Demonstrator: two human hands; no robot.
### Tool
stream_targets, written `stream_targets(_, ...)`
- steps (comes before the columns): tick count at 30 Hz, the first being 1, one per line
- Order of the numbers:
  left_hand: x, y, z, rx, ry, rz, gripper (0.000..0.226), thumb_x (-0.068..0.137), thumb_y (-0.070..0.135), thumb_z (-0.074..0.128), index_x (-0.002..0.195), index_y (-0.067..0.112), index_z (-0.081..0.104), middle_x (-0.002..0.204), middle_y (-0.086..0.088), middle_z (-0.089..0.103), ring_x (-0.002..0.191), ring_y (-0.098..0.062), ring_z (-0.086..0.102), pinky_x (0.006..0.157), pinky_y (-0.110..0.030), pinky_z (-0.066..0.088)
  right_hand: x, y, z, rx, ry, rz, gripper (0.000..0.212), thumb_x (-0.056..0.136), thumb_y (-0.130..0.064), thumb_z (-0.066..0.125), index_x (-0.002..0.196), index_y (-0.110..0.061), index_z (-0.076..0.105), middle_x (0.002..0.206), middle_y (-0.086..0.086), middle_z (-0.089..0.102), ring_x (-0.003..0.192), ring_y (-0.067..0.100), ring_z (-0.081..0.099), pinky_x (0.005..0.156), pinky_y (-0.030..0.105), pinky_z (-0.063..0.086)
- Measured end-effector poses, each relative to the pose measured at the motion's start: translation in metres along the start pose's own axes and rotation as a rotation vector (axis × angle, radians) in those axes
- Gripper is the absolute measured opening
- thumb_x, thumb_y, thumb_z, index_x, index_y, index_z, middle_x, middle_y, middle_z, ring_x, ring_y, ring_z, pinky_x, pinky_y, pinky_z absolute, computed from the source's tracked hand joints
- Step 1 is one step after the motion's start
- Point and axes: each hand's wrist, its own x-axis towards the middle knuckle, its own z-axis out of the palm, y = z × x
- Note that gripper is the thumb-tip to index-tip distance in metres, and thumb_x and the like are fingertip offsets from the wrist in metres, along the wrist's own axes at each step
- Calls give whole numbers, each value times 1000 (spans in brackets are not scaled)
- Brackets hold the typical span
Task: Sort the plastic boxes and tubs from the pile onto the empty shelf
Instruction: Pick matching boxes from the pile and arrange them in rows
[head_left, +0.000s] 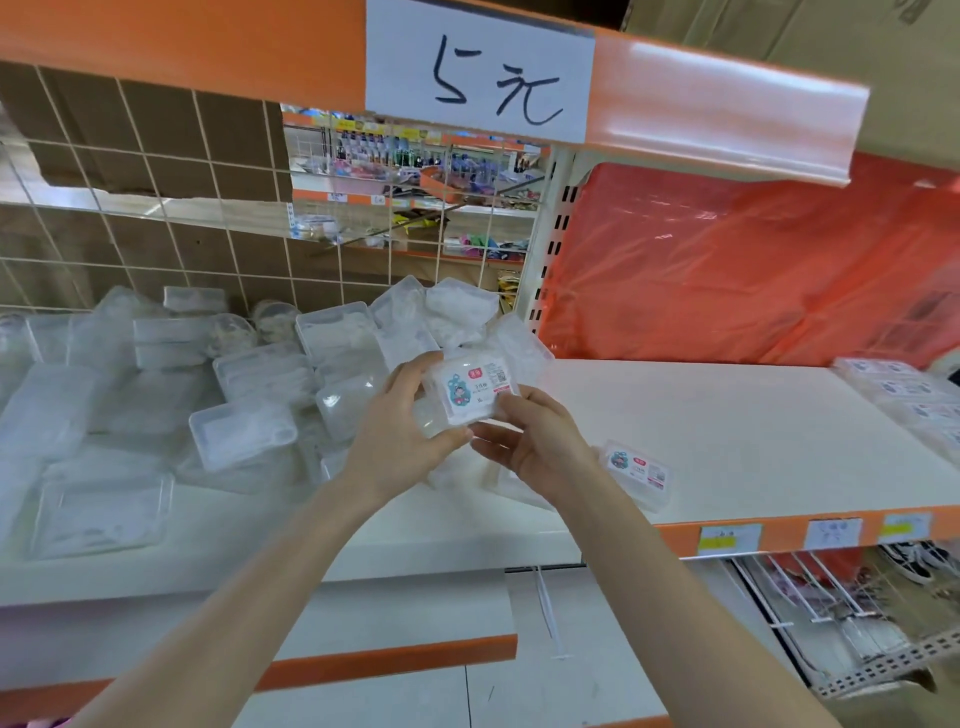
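A small clear plastic box with a cartoon label (474, 389) is held up between both hands above the shelf join. My left hand (400, 431) grips its left side with curled fingers. My right hand (535, 441) grips its lower right edge. A big pile of clear plastic boxes and tubs (234, 384) covers the left shelf. The white shelf on the right (727, 431) carries one labelled box (638, 470) near its front edge, just right of my right wrist. More labelled boxes (909, 395) lie stacked at its far right end.
An orange upper shelf with a handwritten price sign (480, 67) hangs overhead. A wire grid backs the pile, and an orange plastic sheet (753, 270) backs the right shelf. Price tags (831, 532) line the front edge. Hooks with goods hang below right.
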Motion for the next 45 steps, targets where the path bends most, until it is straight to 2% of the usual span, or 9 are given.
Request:
stream_targets(6, 1, -2, -2, -17, -76, 22, 72, 71, 16, 78, 133, 17, 43, 129, 4, 50, 105, -2, 44, 80, -6, 33, -11, 5, -14, -134, 43, -77, 19, 88, -3, 54, 105, -13, 51, 82, 9, 65, 62, 17, 63, 64, 31, 51)
stream_targets(13, -4, 8, 31, -94, -269, 54, 71, 68, 23, 78, 130, 21, 44, 123, 11, 48, 113, -6, 45, 89, -16, 31, -28, 3, -68, -662, -52, -397, 73, 68, -7, 72, 126, -36, 38, 129, 0, 44, 110, 16, 51, 80, 26, 53)
stream_targets(16, -1, 16, 55, -98, -300, 47, 71, 67, 24, 78, 129, 25, 44, 127, 9, 49, 115, -6, 44, 86, -7, 30, -28, -6, -91, -986, -62, -540, 75, 62, -16, 70, 131, -23, 41, 126, -5, 38, 119, 10, 41, 97, 26, 41)
stream_targets(20, 2, 35, 93, -92, -296, 45, 76, 66, 18, 78, 133, 21, 43, 131, 6, 48, 118, -7, 43, 84, 4, 27, -29, -26, -124, -1163, 5, -575, 75, 62, -10, 77, 131, -7, 47, 117, -4, 43, 116, 20, 46, 94, 17, 32)
stream_targets(24, 2, 57, 128, -10, -320, 31, 74, 74, 17, 74, 138, 20, 39, 138, 3, 42, 128, -14, 35, 104, -25, 34, -27, -40, -164, -1231, 25, -564, 72, 60, -14, 75, 127, -5, 50, 117, -1, 45, 109, 16, 47, 87, 8, 31)
stream_targets(27, -1, 68, 152, 122, -328, 45, 74, 76, 31, 73, 139, 17, 37, 142, 0, 39, 130, -17, 33, 105, -23, 23, -22, -50, -195, -1232, 69, -506, 69, 65, -6, 77, 128, -3, 49, 119, 2, 45, 107, 15, 48, 77, -4, 28)
stream_targets(33, -8, 79, 186, 368, -437, 88, 64, 78, 33, 51, 139, 17, 37, 144, -2, 33, 133, -18, 27, 106, -23, 22, -14, -60, -254, -1206, 149, -398, 67, 71, -2, 70, 132, -8, 45, 126, 4, 46, 109, 15, 48, 75, 9, 29)
stream_targets(39, 2, 75, 207, 704, -684, 67, 69, 92, 14, 43, 148, 29, 6, 156, 2, -8, 143, -16, -7, 113, -32, 5, -10, -60, -294, -1226, 153, -283, 71, 61, -23, 62, 130, -13, 47, 123, 5, 47, 113, 24, 47, 91, 28, 39)
stream_targets(45, 5, 79, 219, 729, -602, 19, 62, 94, 37, 45, 147, 28, 14, 149, -4, 16, 137, -19, 18, 108, -30, 19, -7, -56, -312, -1357, 181, -249, 58, 72, -25, 55, 129, -21, 48, 131, -1, 48, 124, 23, 36, 96, 32, 32)
